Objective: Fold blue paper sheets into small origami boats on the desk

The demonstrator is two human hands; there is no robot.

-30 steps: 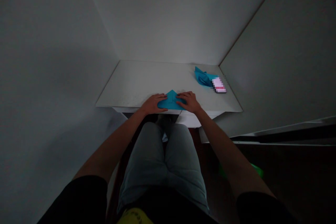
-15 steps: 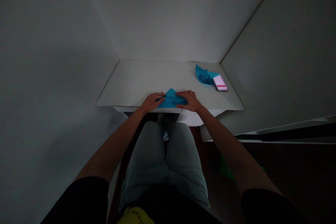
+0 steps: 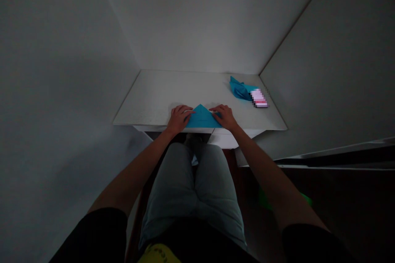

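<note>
A sheet of blue paper (image 3: 202, 121), folded to a triangle with its point away from me, lies at the front edge of the white table. Crease lines show on its upper face. On its left slanting side rests my left hand (image 3: 179, 117), fingers bent and apart, the thumb touching the paper. My right hand (image 3: 225, 116) is at the opposite slope, its fingers also apart and the thumb over the paper's right part. The lower corners of the triangle are partly covered by the hands.
A crumpled or folded blue paper piece (image 3: 239, 89) lies at the table's back right, beside a phone with a blurred screen (image 3: 259, 98). Walls border the white table (image 3: 154, 94) at left, back and right. Something green (image 3: 305, 199) is on the dark floor.
Both hands have drawn outward, away from the middle of the blue paper, and more of the triangle shows. The other blue piece and the phone have stayed put.
</note>
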